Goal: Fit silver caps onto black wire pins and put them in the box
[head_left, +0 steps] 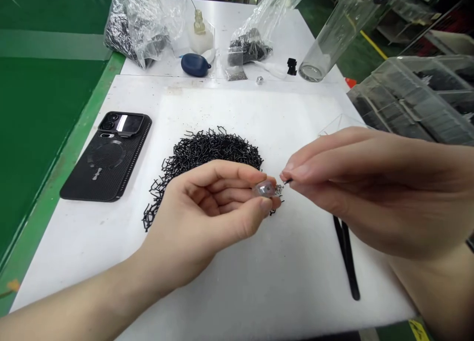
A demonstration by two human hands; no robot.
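1. From where I stand, the work rests on a heaped pile of thin, bent black pieces (211,148) on the white tabletop (240,286); both hands are raised at its near side.
2. The left hand (203,222) has thumb and fingers closed on a small, clear, rounded part (263,188), just in front of the pile's near right edge as I look across it. A cluster of tiny silvery metal bits (279,189) shows at the part's right end.
3. The right hand (374,192), to the right of the pile, pinches a short, dark, thin piece (288,181) between thumb and fingers, its tip just beside the silvery cluster. Whether they touch, I can't tell.
4. I'd judge the step in hand to be bringing the dark piece up to the silvery end.
5. To my eye, the next move calls for a steady left hand and a fine adjustment of the right, lining the tip up without squeezing too hard; so thin a piece could easily slip or turn.
6. A slim black two-legged tool (348,262), perhaps tweezers, lies to the right of the pile and nearer the person, partly behind the right hand.
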